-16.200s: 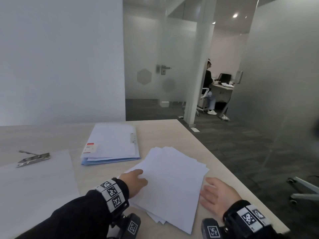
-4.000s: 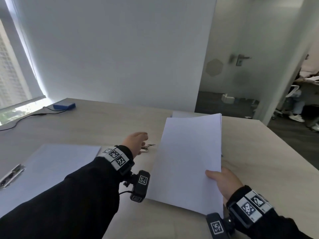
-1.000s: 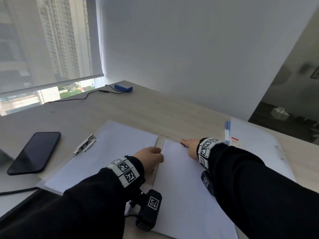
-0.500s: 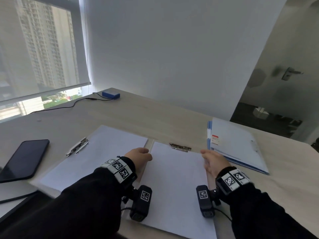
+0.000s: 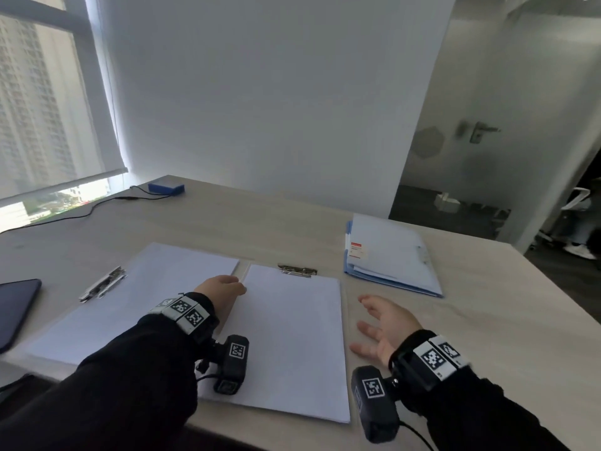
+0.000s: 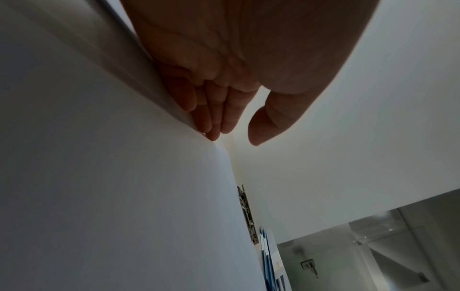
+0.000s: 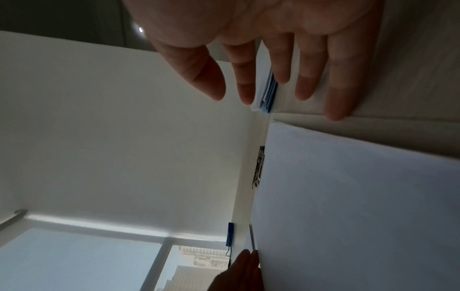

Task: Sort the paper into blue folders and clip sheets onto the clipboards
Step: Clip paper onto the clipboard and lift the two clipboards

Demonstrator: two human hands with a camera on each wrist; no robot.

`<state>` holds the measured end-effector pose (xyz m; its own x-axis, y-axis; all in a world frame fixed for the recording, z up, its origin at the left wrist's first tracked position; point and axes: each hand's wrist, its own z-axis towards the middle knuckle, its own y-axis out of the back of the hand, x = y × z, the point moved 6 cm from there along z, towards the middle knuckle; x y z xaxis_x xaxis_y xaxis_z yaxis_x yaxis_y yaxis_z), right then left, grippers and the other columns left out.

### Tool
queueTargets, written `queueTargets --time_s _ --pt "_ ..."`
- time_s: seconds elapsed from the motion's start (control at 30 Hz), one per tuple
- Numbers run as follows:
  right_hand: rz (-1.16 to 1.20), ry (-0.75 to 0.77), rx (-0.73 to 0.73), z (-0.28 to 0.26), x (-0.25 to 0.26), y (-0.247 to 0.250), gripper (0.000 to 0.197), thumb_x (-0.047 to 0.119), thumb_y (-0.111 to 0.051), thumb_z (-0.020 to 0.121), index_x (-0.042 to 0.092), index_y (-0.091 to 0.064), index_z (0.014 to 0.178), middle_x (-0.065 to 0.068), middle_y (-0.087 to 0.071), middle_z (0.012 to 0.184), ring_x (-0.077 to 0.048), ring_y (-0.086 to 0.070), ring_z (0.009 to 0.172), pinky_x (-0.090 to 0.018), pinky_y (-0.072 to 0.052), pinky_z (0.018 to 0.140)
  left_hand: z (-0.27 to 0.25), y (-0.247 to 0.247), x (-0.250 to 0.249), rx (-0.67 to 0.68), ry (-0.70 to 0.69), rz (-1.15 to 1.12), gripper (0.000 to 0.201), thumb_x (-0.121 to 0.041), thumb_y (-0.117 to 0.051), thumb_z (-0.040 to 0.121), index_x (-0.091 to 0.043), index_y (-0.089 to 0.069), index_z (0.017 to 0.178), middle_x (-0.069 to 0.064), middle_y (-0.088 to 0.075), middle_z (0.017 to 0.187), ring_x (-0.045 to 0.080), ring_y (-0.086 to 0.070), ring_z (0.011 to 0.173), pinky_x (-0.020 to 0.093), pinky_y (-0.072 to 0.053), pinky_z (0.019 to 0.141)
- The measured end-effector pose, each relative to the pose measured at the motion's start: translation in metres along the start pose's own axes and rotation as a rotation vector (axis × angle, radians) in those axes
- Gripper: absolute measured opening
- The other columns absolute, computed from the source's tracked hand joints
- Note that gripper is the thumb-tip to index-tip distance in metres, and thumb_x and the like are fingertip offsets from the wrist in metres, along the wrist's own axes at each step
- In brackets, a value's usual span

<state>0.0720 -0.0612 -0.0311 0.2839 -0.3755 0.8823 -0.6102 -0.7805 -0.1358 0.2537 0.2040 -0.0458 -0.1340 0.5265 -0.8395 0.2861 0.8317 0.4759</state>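
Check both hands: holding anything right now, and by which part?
Nothing is gripped. The left hand rests straight fingers against the left edge of the paper stack on the middle clipboard. The right hand is open beside the stack's right edge, holding nothing.

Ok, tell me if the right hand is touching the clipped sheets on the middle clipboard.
Apart. In the head view the right hand hovers open beside the clipped sheets, with bare table showing between its fingertips and the paper's right edge.
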Motion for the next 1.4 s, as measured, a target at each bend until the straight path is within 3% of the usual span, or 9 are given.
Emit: queueTargets --time_s 0.13,0.3,0.53,0.73,0.9,1.1,1.17,1.27,1.4 --pt "0.168 -0.085 -0.061 -0.006 -0.006 0.008 0.031 0.018 -0.062 0.085 0.014 -0.058 0.116 -0.01 -0.049 0.124 -0.032 -0.058 0.102 -0.045 -0.055 0.073 -0.001 -0.003 -0.002 -0.003 -0.005 0.013 0.048 -0.026 -0.064 0.084 -0.015 -0.056 0.131 0.012 -0.064 0.125 0.032 -0.06 0.115 0.043 -0.045 0.104" --pt "0.056 -0.178 0.142 -0.027 -0.02 0.001 0.037 0.022 -0.059 0.083 0.001 -0.061 0.113 -0.013 -0.065 0.089 -0.022 -0.057 0.067 -0.028 -0.047 0.052 -0.003 -0.002 -0.002 -0.014 0.002 -0.025 0.049 -0.026 -0.066 0.084 -0.014 -0.057 0.13 0.014 -0.065 0.122 0.033 -0.061 0.113 0.041 -0.046 0.103" --pt "-0.285 -0.071 0.319 -0.049 -0.04 -0.016 0.033 0.019 -0.054 0.09 0.008 -0.059 0.12 -0.017 -0.066 0.099 -0.023 -0.06 0.061 -0.022 -0.043 0.046 -0.014 0.0 -0.004 -0.073 -0.023 -0.16 0.028 -0.016 -0.061 0.088 -0.014 -0.066 0.116 0.013 -0.067 0.11 0.031 -0.062 0.103 0.04 -0.047 0.097" --pt "-0.219 0.202 0.3 -0.055 -0.005 -0.015 0.035 0.004 -0.04 0.091 0.018 -0.063 0.114 -0.016 -0.068 0.108 -0.025 -0.06 0.076 -0.025 -0.046 0.049 -0.044 -0.001 -0.027 -0.01 -0.08 -0.46 0.022 -0.007 -0.049 0.094 -0.02 -0.066 0.095 0.005 -0.067 0.111 0.023 -0.059 0.107 0.041 -0.048 0.088" --pt "-0.044 0.321 0.233 -0.064 0.028 0.011 0.033 0.003 -0.042 0.092 0.017 -0.065 0.111 -0.014 -0.068 0.101 -0.026 -0.059 0.074 -0.026 -0.045 0.044 -0.075 -0.004 -0.056 0.048 -0.142 -0.564 0.02 -0.02 -0.049 0.095 -0.016 -0.068 0.101 0.002 -0.072 0.098 0.023 -0.066 0.089 0.033 -0.05 0.072" --pt "0.158 0.481 0.197 -0.083 0.065 0.053 0.037 0.0 -0.04 0.093 0.021 -0.066 0.109 -0.01 -0.069 0.096 -0.025 -0.058 0.068 -0.03 -0.046 0.049 -0.103 -0.031 -0.058 0.088 -0.001 -0.468 0.046 -0.055 -0.054 0.085 -0.014 -0.064 0.069 -0.001 -0.057 0.059 0.016 -0.055 0.05 0.021 -0.031 0.047" --pt "0.204 0.496 0.174 -0.088 0.069 0.07 0.036 0.001 -0.04 0.093 0.02 -0.066 0.111 -0.011 -0.069 0.095 -0.025 -0.058 0.064 -0.029 -0.046 0.048 -0.112 -0.049 -0.055 0.203 0.057 -0.444 0.063 -0.071 -0.047 0.079 -0.012 -0.068 0.075 0.001 -0.066 0.065 0.02 -0.064 0.057 0.023 -0.036 0.051" --pt "0.261 0.49 0.163 -0.093 0.068 0.09 0.036 0.002 -0.041 0.093 0.021 -0.067 0.11 -0.009 -0.069 0.089 -0.023 -0.056 0.057 -0.026 -0.046 0.044 -0.124 -0.064 -0.062 0.279 0.062 -0.525 0.068 -0.075 -0.044 0.078 -0.017 -0.059 0.109 0.004 -0.072 0.109 0.029 -0.072 0.092 0.035 -0.049 0.067" --pt "0.243 0.5 0.153 -0.097 0.061 0.109 0.038 0.002 -0.04 0.093 0.024 -0.068 0.107 -0.005 -0.07 0.083 -0.022 -0.053 0.056 -0.026 -0.044 0.045 -0.13 -0.057 -0.092 0.139 -0.163 -0.746 0.017 -0.026 -0.051 0.092 -0.024 -0.048 0.108 0.007 -0.052 0.133 0.034 -0.074 0.087 0.041 -0.056 0.06"
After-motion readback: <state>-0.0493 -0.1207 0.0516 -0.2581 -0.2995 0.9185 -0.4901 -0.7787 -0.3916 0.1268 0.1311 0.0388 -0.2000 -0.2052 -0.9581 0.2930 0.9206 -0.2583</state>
